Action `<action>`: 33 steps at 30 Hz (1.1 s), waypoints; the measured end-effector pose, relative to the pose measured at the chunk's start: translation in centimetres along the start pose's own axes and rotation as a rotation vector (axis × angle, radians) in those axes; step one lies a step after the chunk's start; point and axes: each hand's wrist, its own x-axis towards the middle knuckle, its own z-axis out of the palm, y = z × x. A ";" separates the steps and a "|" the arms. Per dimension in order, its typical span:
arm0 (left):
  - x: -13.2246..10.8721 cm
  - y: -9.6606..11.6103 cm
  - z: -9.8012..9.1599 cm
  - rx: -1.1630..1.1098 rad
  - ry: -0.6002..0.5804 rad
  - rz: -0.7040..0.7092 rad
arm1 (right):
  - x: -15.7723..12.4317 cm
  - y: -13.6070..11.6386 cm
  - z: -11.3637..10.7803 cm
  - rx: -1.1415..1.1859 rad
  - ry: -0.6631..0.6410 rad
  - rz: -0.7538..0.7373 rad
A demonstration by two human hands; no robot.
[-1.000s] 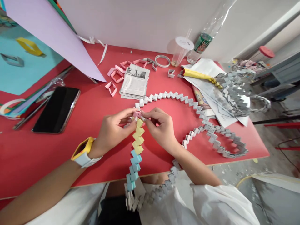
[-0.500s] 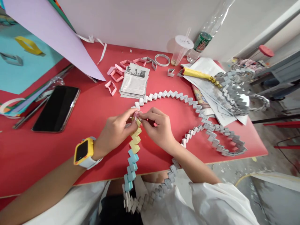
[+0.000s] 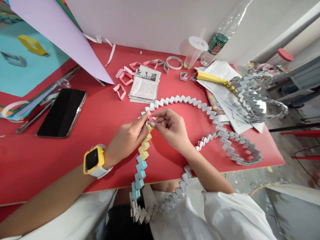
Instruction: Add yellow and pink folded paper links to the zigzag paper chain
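Observation:
A long zigzag folded-paper chain [image 3: 140, 174] runs from my fingers down over the table edge to my lap, in yellow, light blue, then newsprint grey. My left hand [image 3: 130, 135] pinches its upper end, where yellow meets a small pink folded piece [image 3: 151, 119]. Closed on that pink piece are the thumb and fingertips of my right hand [image 3: 172, 130]; the fingers partly hide it. Behind my hands the grey newsprint chain [image 3: 185, 99] curves across the table and loops at the right.
Pink folded strips [image 3: 125, 78] lie beside a stack of newsprint pieces [image 3: 145, 83]. A black phone [image 3: 62, 112] rests at left. At the back stand a plastic cup [image 3: 195, 51] and a bottle [image 3: 217, 43]. Papers and another grey chain [image 3: 252, 96] sit at right.
Both hands have shifted slightly up and right with the chain's end. My right hand's fingers have changed their hold, and more of the pink piece shows between the hands.

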 end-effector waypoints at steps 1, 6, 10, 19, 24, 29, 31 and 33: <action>0.0 -0.1 0.1 0.005 -0.003 0.007 | 0.0 0.0 0.0 -0.011 -0.004 -0.002; -0.5 -0.5 0.9 0.013 -0.006 0.069 | -0.1 -0.4 0.0 -0.167 0.017 -0.102; -0.6 -0.5 1.2 0.034 -0.013 0.100 | -0.2 -0.4 0.2 -0.231 0.057 -0.128; -0.4 0.1 0.7 -0.064 0.014 -0.082 | -0.5 0.1 0.5 -0.200 0.122 -0.103; -0.1 0.3 0.4 -0.101 0.022 -0.112 | -0.6 0.3 0.5 -0.190 0.112 -0.180; -0.2 0.2 0.3 -0.123 0.012 -0.137 | -0.3 0.4 -0.1 -0.196 -0.027 -0.271; -0.2 0.1 0.4 -0.130 0.022 -0.121 | -0.2 0.5 -0.3 -0.197 -0.074 -0.278; -0.2 0.1 0.4 -0.135 0.042 -0.100 | -0.1 0.4 -0.5 -0.189 -0.069 -0.250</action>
